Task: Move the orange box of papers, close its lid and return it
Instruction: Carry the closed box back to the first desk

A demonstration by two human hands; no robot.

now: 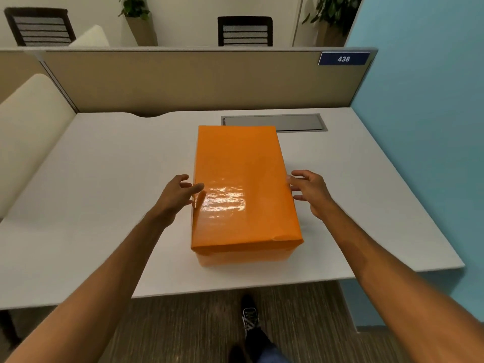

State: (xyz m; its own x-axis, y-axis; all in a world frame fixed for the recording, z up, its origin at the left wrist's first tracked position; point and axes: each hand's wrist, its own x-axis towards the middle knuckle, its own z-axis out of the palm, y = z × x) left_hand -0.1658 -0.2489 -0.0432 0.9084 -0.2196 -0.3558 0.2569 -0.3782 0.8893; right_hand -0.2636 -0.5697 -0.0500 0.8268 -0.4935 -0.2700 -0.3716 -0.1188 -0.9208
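An orange box (pixel 241 187) stands on the white desk (pixel 104 205) with its glossy lid lying flat and shut on top. My left hand (pixel 175 195) is at the box's left edge, fingers spread, the thumb tip touching the lid's rim. On the other side, my right hand (pixel 309 192) is spread as well, its fingertips at or just off the lid's edge. Neither hand grips the box. The papers inside are hidden by the lid.
A grey cable hatch (pixel 275 123) is set in the desk just behind the box. A beige partition (pixel 183 79) bounds the desk at the back, a blue wall (pixel 419 127) at the right, a cream cushion (pixel 28 121) at the left. My foot (pixel 250 318) stands on the carpet below.
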